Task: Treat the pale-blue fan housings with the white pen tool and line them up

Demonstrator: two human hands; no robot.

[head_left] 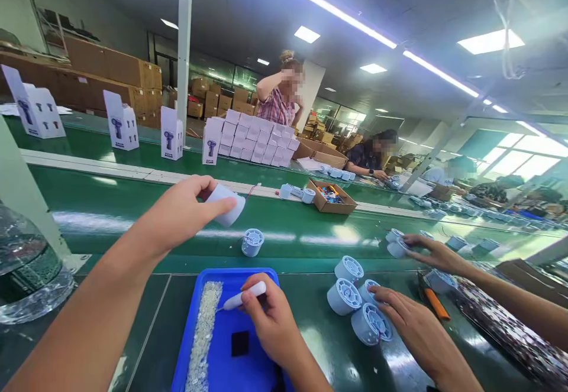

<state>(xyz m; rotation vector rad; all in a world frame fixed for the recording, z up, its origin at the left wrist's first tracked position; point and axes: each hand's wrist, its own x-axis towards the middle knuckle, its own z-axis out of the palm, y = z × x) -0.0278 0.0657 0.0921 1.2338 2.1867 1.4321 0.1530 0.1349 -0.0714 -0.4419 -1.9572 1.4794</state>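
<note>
My left hand grips a pale blue cylindrical housing above the green belt, tilted, with a thin wire at its far side. In my right hand is a white pen-shaped tool, its thin tip at the edge of a strip of small clear pieces. These lie along the left side of a blue tray, which also holds a dark square pad. Another pale blue housing stands on the belt between my hands, just beyond the tray.
A co-worker's hands touch pale blue housings at right, near orange-handled pliers. White printed boxes stand across the belt, with an open carton of parts. A large clear bottle is at left.
</note>
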